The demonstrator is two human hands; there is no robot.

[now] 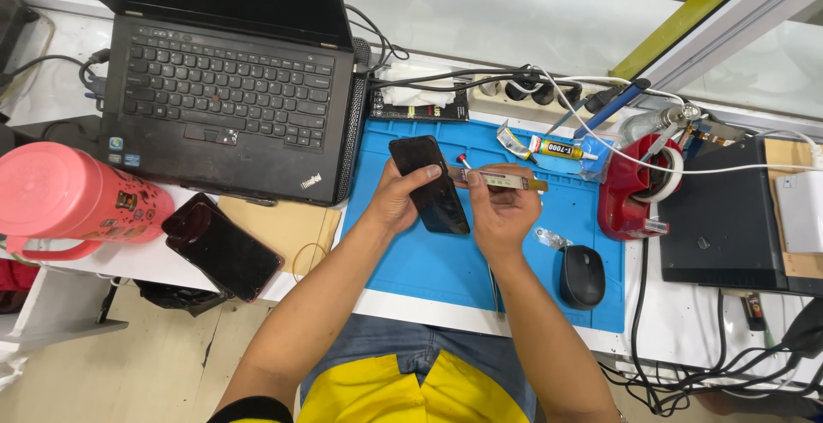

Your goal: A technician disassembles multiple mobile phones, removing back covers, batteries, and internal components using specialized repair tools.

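My left hand (396, 198) grips a black phone (429, 183) by its left edge and holds it tilted above the blue work mat (411, 260). My right hand (504, 209) holds a thin glue tube (501, 181) with a yellowish body, its red-tipped end (462, 159) pointing left at the phone's upper right edge. Both hands are close together over the mat's middle.
An open black laptop (225, 89) sits at the left, a pink bottle (69, 196) and a second dark phone (225, 247) in front of it. A second glue tube (559, 148), a red tape dispenser (636, 192), a black mouse (582, 276), a power strip (523, 93) and cables lie to the right.
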